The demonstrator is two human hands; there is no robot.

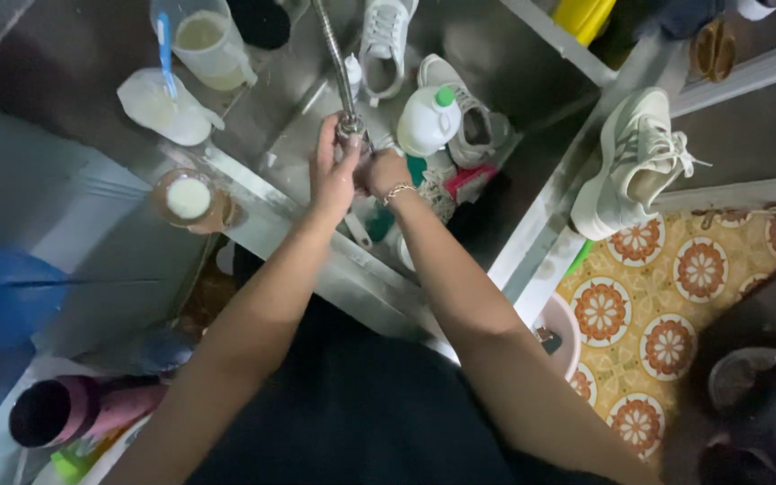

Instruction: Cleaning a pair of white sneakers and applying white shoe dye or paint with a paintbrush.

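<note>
Both hands meet under the tap [345, 108] that hangs over the steel sink [496, 54]. The left hand [332, 171] is raised, its fingers curled around the tap's spout end, closed on it. The right hand [384, 172], with a bracelet at the wrist, sits just beside the tap and against the left hand; its fingers are turned away and whether they clench something or lie loose cannot be told.

Risks, as a judgement: the sink around the tap is crowded. A white bottle with a green cap [427, 121] stands just right of the tap, close to the right hand, and an elbow or wrist swing could knock it over. One shoe [384, 40] lies behind the tap, another [469, 112] lies behind the bottle, and a third shoe [635, 162] leans on the sink's rim well right of the tap, where a bump could send it onto the patterned floor [675, 296]. Left of the tap a cup holding a blue brush [208, 40] and a small jar [189, 199] sit near the sink edge; splashing from the tap could wet them or slick the rim.
</note>
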